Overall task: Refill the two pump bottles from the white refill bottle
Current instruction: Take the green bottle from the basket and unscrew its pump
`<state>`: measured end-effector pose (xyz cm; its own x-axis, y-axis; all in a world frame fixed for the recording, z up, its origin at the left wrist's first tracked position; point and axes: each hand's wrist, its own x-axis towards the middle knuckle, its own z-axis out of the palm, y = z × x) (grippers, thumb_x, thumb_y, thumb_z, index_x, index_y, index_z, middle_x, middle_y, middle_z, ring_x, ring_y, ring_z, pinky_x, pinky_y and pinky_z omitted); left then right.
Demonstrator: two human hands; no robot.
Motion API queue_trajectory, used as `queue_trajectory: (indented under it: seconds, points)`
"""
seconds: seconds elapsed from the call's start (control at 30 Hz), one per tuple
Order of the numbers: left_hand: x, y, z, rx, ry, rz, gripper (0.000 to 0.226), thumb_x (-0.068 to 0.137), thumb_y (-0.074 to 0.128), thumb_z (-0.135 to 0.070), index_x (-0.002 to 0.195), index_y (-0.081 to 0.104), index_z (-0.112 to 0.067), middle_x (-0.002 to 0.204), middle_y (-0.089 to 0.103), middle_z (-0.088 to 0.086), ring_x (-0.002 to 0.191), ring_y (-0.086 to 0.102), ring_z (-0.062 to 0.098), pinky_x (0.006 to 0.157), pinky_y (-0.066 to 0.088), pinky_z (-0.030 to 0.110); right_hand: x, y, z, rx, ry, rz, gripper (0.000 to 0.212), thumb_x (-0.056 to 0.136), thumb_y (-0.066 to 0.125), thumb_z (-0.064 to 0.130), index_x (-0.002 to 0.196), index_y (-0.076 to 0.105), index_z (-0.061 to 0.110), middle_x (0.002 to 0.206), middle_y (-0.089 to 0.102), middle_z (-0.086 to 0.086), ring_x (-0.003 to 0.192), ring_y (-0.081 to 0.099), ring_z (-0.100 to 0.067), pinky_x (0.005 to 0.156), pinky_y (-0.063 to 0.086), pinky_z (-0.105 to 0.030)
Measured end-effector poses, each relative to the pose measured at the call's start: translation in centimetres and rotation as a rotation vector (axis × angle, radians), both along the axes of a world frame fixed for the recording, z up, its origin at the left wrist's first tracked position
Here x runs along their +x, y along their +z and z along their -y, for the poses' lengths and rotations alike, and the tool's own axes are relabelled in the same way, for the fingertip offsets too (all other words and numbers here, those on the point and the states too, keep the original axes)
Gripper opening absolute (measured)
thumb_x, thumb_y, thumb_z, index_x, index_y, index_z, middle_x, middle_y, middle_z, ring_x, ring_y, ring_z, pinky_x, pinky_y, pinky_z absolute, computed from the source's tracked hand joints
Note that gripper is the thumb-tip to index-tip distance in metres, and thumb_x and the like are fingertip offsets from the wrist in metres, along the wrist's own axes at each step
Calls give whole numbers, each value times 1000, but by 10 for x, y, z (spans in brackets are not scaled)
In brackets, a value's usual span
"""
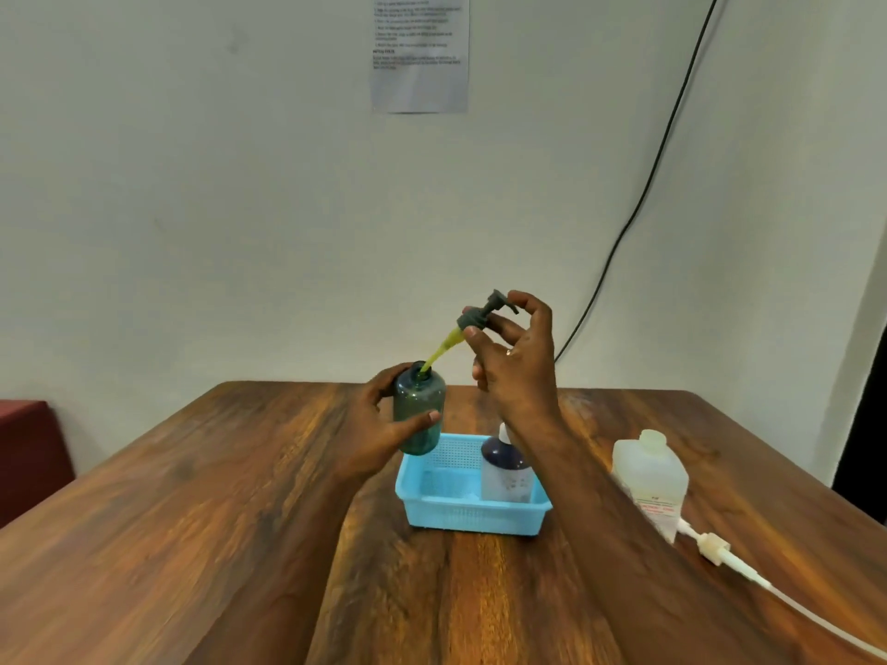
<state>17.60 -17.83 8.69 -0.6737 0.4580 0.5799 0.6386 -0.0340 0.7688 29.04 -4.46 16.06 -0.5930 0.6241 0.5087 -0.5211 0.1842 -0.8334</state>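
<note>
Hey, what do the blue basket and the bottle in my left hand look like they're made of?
Blue basket: likely moulded plastic, matte, with fine perforated mesh walls. Green pump bottle: apparently translucent tinted plastic, though glass can't be ruled out; light passes through and its surface shows a soft sheen.

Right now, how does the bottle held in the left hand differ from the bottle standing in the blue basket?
The green-tinted bottle is gripped by the left hand above the table, while the dark-topped bottle stands inside the blue basket. The green-tinted bottle's neck is open, its grey pump lifted out by the right hand with the tube tip at the neck; the dark-topped bottle carries a white top. Both are small bottles.
</note>
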Motion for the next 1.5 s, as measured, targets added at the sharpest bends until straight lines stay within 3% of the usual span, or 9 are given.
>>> queue_trajectory:
  seconds: [0.27,0.43,0.57,0.67,0.73,0.97,1.2,1.37,1.5]
  points:
    - [-12,13,80,64,145,-5,59,73,86,-11,126,62,-24,117,68,-8,103,61,-6,72,44,0,16,22,2,-132,-42,2,49,87,75,16,122,41,24,104,73,-2,50,55,-11,48,43,-27]
    - [-5,-2,124,43,178,5,55,73,85,-9,123,64,-19,112,69,-10,104,63,1,79,49,10,-8,-32,32,304,-9,483,51,79,80,31,112,42,30,94,71,1,83,70,-17,70,58,-37]
    - [2,-18,144,-62,159,-4,58,73,86,-16,123,61,-27,111,67,-19,106,60,-1,87,50,22,-35,-74,65,460,228,846,45,84,71,7,119,44,14,101,69,-13,82,73,-26,60,60,-33]
    - [3,-28,157,-79,154,0,61,70,88,-26,125,60,-31,115,67,-15,108,60,3,92,50,29,-54,-98,89,621,165,997,55,80,75,13,126,46,9,96,67,-10,74,71,-21,44,51,-23]
    - [5,-31,162,-67,164,9,63,68,86,-36,125,60,-31,115,67,-18,108,60,3,91,51,29,-62,-113,102,681,120,1036,60,82,77,20,132,45,10,99,65,-7,79,68,-20,48,50,-24]
    - [10,-38,161,-61,146,35,61,73,86,-24,126,58,-31,119,66,-13,110,60,6,79,49,15,-67,-138,116,738,35,1044,52,83,78,24,126,51,16,99,64,-4,82,67,-20,73,61,-36]
    - [23,-39,145,-67,84,65,68,67,85,-41,128,58,-33,118,67,-16,109,61,4,83,52,23,-42,-133,103,774,-34,975,22,87,75,28,103,63,18,101,66,-5,85,64,-20,78,58,-36]
    - [57,-29,112,-43,10,25,55,68,81,-45,118,60,-42,114,69,-17,108,63,3,89,52,24,19,-120,67,652,-192,582,9,90,68,22,96,63,26,92,67,5,81,63,-8,72,50,-23]
    - [96,-24,60,48,-127,31,47,74,82,-30,117,66,-20,108,73,-2,101,70,12,85,58,32,93,-127,27,435,-351,334,15,92,70,15,99,59,23,92,63,11,75,59,6,63,47,-4]
